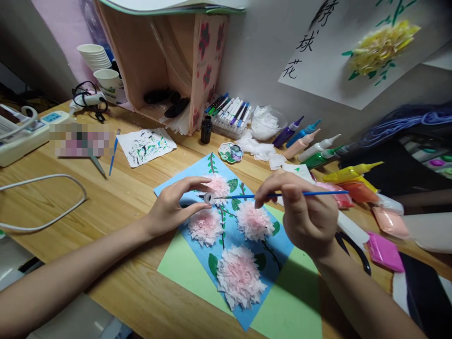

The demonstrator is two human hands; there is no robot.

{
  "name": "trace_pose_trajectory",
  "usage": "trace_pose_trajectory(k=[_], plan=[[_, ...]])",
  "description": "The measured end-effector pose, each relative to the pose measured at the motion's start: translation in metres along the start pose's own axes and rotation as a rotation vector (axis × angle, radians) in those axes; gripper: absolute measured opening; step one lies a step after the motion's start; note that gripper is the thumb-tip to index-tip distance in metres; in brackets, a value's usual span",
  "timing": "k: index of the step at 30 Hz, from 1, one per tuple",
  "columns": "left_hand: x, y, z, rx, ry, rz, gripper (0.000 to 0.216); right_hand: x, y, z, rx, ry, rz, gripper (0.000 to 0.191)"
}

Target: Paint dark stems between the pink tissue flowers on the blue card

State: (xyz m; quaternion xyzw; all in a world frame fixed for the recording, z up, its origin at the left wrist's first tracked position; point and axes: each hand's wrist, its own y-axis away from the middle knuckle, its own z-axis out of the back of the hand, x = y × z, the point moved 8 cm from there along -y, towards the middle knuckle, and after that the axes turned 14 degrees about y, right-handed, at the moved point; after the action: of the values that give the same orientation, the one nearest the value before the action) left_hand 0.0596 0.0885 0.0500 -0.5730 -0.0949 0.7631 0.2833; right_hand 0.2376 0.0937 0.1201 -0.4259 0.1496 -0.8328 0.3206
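Note:
My left hand (pixel 173 202) pinches a small round white cap (pixel 208 198) with a dark inside, between thumb and fingers. In my right hand (pixel 303 207) is a thin blue paintbrush (pixel 318 193), held nearly level, its tip at the cap's opening. Both hands are over a blue sheet (pixel 233 238) with painted green leaves and dark stems. Several pink ruffled paper flowers sit on it, the largest flower (pixel 240 278) nearest me. Beneath the blue sheet lies a light green sheet (pixel 300 292).
Behind the sheets stand a dark bottle (pixel 206 130), a paint palette (pixel 230 152) and a box of pens (pixel 231 113). Several paint bottles (pixel 299 143) line the back right. Left are a paint-smeared tissue (pixel 146 146), a white cable (pixel 83 193) and a power strip (pixel 35 129).

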Motion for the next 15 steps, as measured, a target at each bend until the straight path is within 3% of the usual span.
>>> trace_pose_trajectory(k=[6, 15], plan=[[0.0008, 0.0013, -0.0049, 0.039, 0.062, 0.015, 0.046, 0.0061, 0.0005, -0.0112, 0.061, 0.063, 0.068, 0.037], [0.0020, 0.0020, -0.0048, 0.039, 0.060, 0.012, 0.045, 0.0025, 0.0006, -0.0089, 0.064, 0.043, 0.044, 0.038]])
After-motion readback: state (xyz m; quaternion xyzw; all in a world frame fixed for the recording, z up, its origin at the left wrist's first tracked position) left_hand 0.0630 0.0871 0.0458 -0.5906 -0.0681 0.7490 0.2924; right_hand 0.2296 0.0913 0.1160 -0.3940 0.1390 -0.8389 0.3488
